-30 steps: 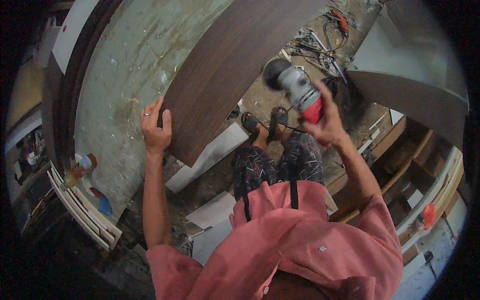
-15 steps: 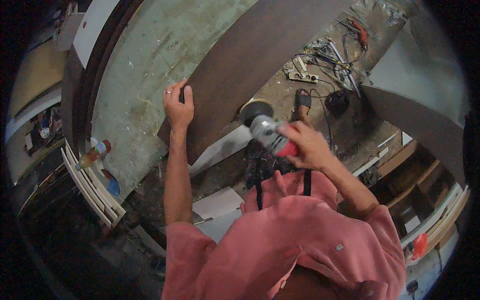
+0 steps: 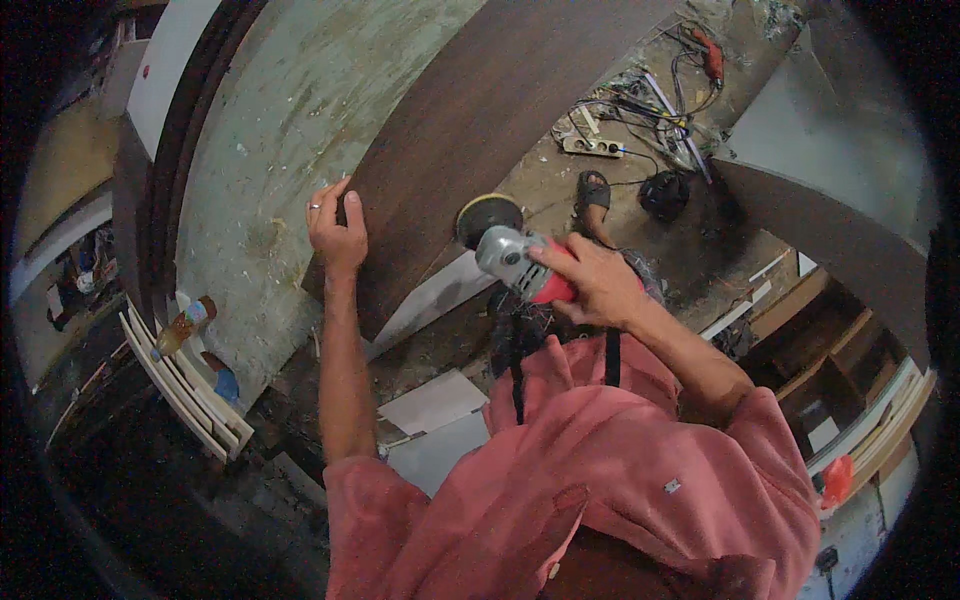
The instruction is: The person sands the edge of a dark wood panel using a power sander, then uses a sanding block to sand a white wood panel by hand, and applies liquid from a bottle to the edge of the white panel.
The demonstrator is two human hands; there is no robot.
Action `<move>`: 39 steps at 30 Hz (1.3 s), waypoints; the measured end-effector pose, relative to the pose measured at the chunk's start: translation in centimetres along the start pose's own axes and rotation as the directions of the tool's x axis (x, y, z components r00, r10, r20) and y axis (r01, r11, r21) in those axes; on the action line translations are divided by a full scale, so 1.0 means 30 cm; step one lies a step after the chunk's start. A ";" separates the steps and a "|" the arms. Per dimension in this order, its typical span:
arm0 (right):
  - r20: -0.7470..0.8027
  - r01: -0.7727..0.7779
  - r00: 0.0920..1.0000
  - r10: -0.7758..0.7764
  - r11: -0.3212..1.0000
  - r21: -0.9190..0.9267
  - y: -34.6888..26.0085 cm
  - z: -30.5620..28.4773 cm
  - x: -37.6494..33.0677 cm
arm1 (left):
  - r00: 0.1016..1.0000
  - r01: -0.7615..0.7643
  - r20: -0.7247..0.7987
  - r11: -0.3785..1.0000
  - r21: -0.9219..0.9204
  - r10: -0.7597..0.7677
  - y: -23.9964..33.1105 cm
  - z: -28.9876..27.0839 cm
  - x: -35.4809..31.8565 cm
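A long dark brown board (image 3: 440, 150) stretches from near my body toward the far right. My left hand (image 3: 338, 232), with a ring on one finger, is closed over its left edge near the close end. A small dark patch shows between thumb and fingers; I cannot make out what it is. In my right hand (image 3: 603, 283) is a red and grey angle grinder (image 3: 508, 258), gripped round its red body. Its round black pad (image 3: 490, 222) with a yellowish rim is at the board's right edge. Whether the pad touches the board I cannot tell.
A sandalled foot (image 3: 593, 200) stands right of the grinder. Beyond it lie a power strip (image 3: 592, 147), tangled cables and a red corded tool (image 3: 708, 55). A bottle (image 3: 185, 327) rests by pale strips at left. Open wooden compartments (image 3: 830, 370) stand at right.
The whole view has shifted slightly. My right hand has brought the grinder a little to the left, and its pad is tilted differently. My left hand keeps its hold on the board's edge.
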State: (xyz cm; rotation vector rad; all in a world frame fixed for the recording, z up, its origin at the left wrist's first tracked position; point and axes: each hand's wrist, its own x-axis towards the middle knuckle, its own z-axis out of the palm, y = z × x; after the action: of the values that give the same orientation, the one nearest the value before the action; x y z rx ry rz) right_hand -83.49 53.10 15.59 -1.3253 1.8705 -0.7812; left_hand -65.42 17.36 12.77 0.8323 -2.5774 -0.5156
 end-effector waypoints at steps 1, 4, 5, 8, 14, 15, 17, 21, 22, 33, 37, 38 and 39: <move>-0.017 -0.018 1.000 0.018 1.000 -0.001 0.015 -0.026 0.000 | 1.000 0.000 0.002 1.000 -0.008 0.000 0.000 0.004 -0.001; -0.187 -0.026 0.982 0.034 0.999 0.042 0.066 -0.091 -0.007 | 1.000 -0.006 0.009 1.000 -0.013 0.006 0.005 -0.002 0.002; -0.131 -0.104 0.985 0.115 0.990 0.094 0.091 -0.120 -0.013 | 1.000 -0.008 0.005 1.000 -0.008 0.008 -0.007 -0.003 -0.007; -0.320 -0.040 0.941 0.112 0.974 0.223 0.191 -0.161 -0.027 | 1.000 -0.014 0.008 1.000 0.002 0.014 -0.004 -0.001 -0.004; -0.539 -0.058 0.816 0.208 0.958 0.282 0.256 -0.354 -0.018 | 0.999 0.002 0.032 1.000 0.018 -0.002 0.007 -0.030 -0.002; -0.561 -0.064 0.798 0.220 0.957 0.284 0.265 -0.370 -0.023 | 0.999 0.015 0.034 1.000 0.023 -0.015 0.005 -0.032 -0.005; -0.509 -0.064 0.830 0.229 0.945 0.321 0.276 -0.363 -0.058 | 0.998 0.043 0.053 0.999 0.017 -0.044 -0.005 -0.018 0.003; -0.346 -0.047 0.935 0.078 0.994 0.097 0.220 -0.294 -0.086 | 0.998 -0.059 0.026 0.998 0.024 0.058 0.105 0.080 0.123; -0.266 -0.035 0.963 0.051 0.997 0.064 0.201 -0.267 -0.083 | 0.998 -0.056 0.033 0.998 0.005 0.056 0.152 0.108 0.171; -0.032 -0.003 0.999 0.005 0.998 0.062 0.084 -0.108 0.006 | 0.991 -0.128 0.037 0.992 -0.016 0.129 0.214 0.192 0.296; -0.156 -0.023 0.987 0.035 0.997 0.076 0.137 -0.177 0.014 | 0.990 -0.128 0.048 0.991 -0.040 0.130 0.224 0.189 0.302; -0.193 -0.027 0.980 0.043 0.996 0.085 0.147 -0.205 0.013 | 0.990 -0.126 0.053 0.991 -0.042 0.128 0.228 0.183 0.303; -0.130 -0.105 0.985 0.116 0.990 0.095 0.166 -0.234 0.005 | 0.990 -0.130 0.055 0.991 -0.043 0.132 0.226 0.180 0.301</move>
State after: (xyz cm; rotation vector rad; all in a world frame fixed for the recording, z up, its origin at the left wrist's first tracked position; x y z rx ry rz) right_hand -91.88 54.96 15.59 -1.1283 1.9738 -0.9041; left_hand -77.90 18.16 13.38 0.6385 -2.6432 -0.5558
